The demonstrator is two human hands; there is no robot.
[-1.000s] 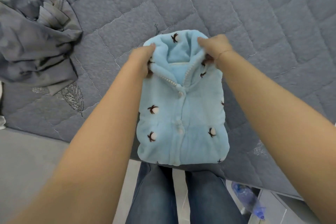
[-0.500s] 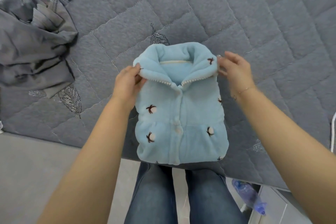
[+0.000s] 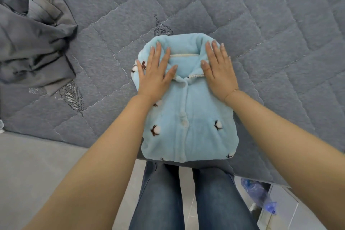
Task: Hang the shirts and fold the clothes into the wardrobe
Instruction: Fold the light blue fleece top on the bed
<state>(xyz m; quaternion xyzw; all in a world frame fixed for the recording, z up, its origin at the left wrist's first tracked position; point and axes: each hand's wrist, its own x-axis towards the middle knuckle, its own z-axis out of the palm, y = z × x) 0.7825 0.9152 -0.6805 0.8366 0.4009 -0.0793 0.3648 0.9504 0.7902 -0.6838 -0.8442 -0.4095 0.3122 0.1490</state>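
Here, folded blue pyjama top [image 3: 188, 117] on quilt [image 3: 261, 24], left hand [image 3: 155, 73] and right hand [image 3: 219, 69] pressing flat, fingers straight

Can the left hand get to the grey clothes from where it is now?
Probably yes. The left hand lies flat and open on the blue top, holding nothing, and only bare quilt lies between it and the grey clothes.

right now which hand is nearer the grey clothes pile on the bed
Left. The left hand presses the blue folded top's collar on the side facing the grey clothes pile; the right hand presses the far side.
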